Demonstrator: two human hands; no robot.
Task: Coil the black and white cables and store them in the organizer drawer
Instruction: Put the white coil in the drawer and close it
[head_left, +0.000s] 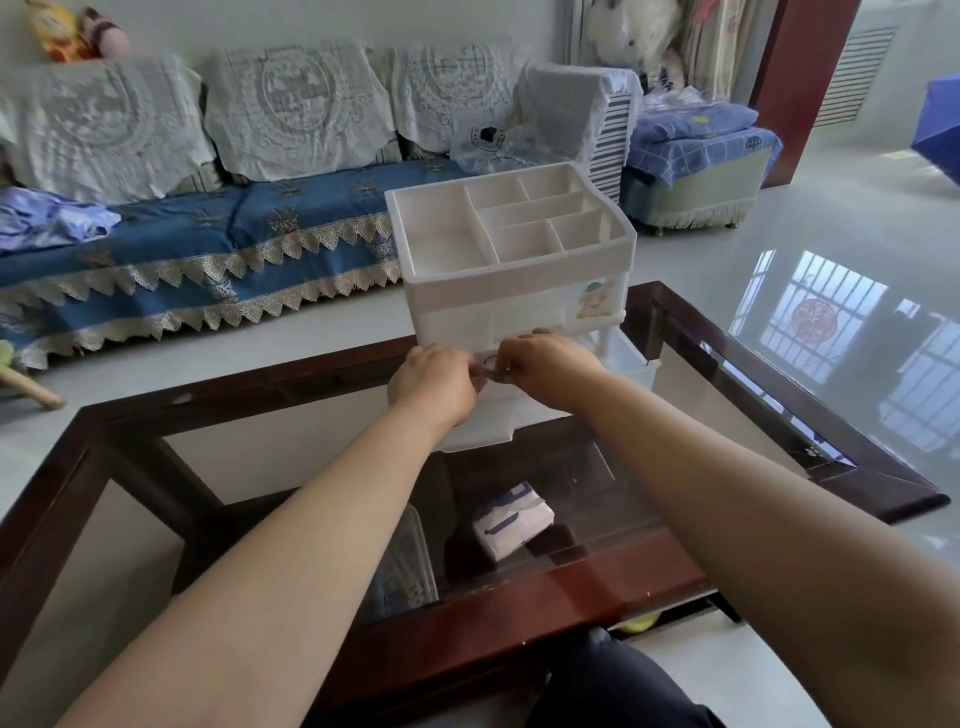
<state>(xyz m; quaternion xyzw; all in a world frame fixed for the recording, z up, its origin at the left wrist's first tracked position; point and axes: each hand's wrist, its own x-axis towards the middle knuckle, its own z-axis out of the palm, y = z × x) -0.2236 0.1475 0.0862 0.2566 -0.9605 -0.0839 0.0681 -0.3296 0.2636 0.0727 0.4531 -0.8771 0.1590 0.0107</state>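
i see both hands stretched forward over a glass-topped coffee table (769, 374) with a dark wood frame. the left hand (434, 382) and right hand (556, 371) meet just in front of the white plastic organizer (511, 270), fingers curled in and pinching a small loop of pale, thin cable (491, 370) between them; it is too small and blurred for me to say more than that it looks like the white cable. both hands are mostly closed around that loop. directly below them the organizer's lower drawer (480, 434) stands pulled out toward me, and a second drawer (631, 358) is out on the right side. i cannot make out the black cable anywhere, and the inside of the drawer is hidden by the hands. the top tray of the organizer is split into several open compartments, and on its front right corner sits a small cartoon sticker (595, 300) with no writing i can read. under the glass lies a white packet (511, 517) with blue markings, its print too blurred to read. behind the table runs a sofa (182, 244) with a blue cover and lace throws.
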